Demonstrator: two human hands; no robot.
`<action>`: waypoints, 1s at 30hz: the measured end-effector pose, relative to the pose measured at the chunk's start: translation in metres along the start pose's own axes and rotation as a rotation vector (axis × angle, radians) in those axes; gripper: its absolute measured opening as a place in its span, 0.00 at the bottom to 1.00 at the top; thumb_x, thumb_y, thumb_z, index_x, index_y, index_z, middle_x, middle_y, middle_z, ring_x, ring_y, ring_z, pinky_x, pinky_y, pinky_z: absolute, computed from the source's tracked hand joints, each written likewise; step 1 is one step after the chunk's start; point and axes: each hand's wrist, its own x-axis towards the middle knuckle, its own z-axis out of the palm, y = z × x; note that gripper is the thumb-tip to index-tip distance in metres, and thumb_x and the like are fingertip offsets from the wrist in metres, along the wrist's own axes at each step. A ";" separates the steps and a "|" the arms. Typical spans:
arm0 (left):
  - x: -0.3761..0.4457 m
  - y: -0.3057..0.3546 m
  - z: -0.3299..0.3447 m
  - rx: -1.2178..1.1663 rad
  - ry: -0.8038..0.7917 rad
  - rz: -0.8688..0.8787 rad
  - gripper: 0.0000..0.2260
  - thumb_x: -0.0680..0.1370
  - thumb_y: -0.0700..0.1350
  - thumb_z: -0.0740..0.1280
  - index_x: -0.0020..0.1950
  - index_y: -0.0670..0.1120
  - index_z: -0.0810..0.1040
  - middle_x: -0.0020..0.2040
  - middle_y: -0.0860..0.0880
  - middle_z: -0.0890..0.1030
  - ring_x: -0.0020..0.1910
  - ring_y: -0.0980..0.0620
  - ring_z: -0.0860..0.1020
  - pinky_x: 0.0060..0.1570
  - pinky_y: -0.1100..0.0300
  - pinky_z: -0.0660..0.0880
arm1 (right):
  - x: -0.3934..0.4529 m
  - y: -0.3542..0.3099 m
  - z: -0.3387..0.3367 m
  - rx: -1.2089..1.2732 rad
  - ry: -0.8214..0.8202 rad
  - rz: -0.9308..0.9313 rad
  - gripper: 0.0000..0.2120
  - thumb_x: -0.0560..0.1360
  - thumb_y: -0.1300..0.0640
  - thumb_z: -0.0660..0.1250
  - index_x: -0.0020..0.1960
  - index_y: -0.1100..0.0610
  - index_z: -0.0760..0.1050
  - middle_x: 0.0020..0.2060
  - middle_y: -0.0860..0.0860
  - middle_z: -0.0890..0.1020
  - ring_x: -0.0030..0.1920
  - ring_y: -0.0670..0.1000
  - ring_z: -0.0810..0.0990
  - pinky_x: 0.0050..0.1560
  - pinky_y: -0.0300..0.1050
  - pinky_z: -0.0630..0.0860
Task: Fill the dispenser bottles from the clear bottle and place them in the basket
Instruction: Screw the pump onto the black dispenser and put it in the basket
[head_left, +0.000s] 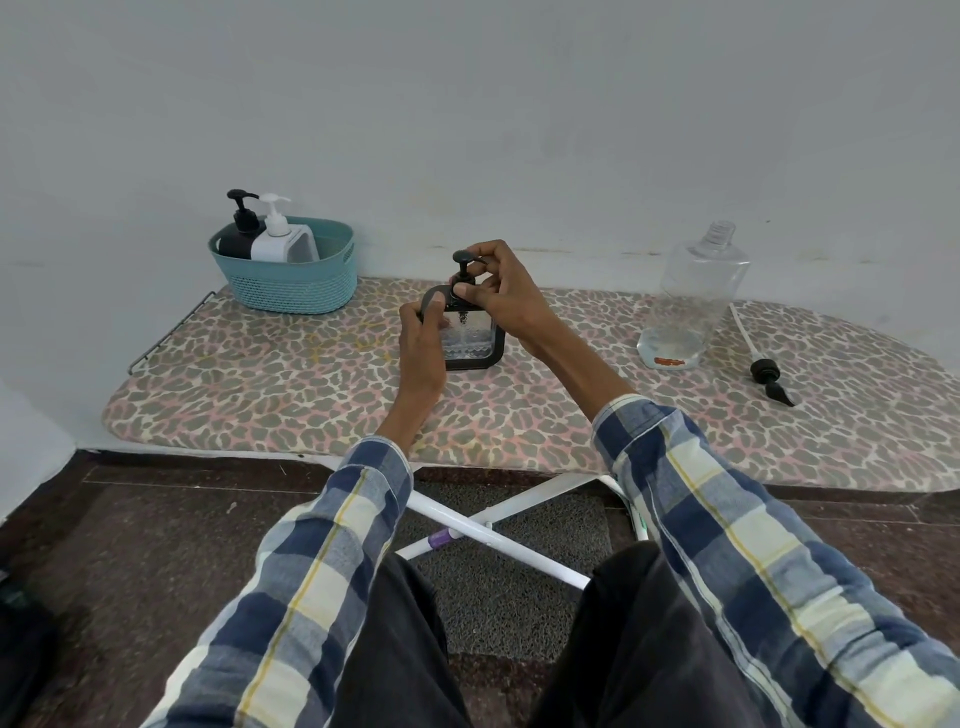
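Standing at the middle of one leopard-print ironing board (291, 384) serving as bench: one square clear dispenser bottle (475, 340) with a dark frame, upright, its black pump (464, 273) seated on top. Left hand (423, 343): clamped around the bottle's left side. Right hand (501, 288): fingers closed on the pump collar, thumb and fingertips pinching it. Teal basket (291, 283), one, at the far left end of the board, holding two dispenser bottles side by side: one black bottle (238, 241) with black pump, one white bottle (275, 241) with white pump. Clear bottle (693, 299), one, uncapped, upright toward the right end, a shallow layer of liquid at its bottom. Loose pump (766, 376), one, black with a white tube, lying on the board just right of the clear bottle. Sleeves: two, blue-and-cream plaid.
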 end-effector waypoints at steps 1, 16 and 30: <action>0.000 0.000 0.000 0.005 0.002 0.007 0.26 0.75 0.71 0.62 0.55 0.49 0.71 0.51 0.48 0.76 0.51 0.47 0.76 0.63 0.37 0.74 | 0.001 0.000 0.002 0.005 0.013 0.010 0.20 0.79 0.65 0.74 0.67 0.60 0.72 0.56 0.45 0.83 0.35 0.43 0.71 0.48 0.41 0.76; 0.003 -0.004 -0.001 -0.068 -0.014 0.028 0.16 0.79 0.63 0.64 0.52 0.51 0.70 0.50 0.47 0.77 0.52 0.46 0.78 0.59 0.38 0.77 | -0.014 -0.001 -0.010 0.190 -0.084 0.070 0.23 0.83 0.43 0.68 0.68 0.60 0.74 0.61 0.53 0.84 0.51 0.47 0.82 0.55 0.41 0.78; 0.000 -0.006 0.000 -0.108 -0.040 0.139 0.07 0.84 0.51 0.63 0.51 0.49 0.69 0.46 0.49 0.75 0.46 0.48 0.77 0.48 0.46 0.75 | -0.020 0.001 -0.018 0.238 -0.081 0.021 0.18 0.88 0.48 0.60 0.68 0.58 0.78 0.62 0.55 0.83 0.45 0.41 0.76 0.55 0.38 0.73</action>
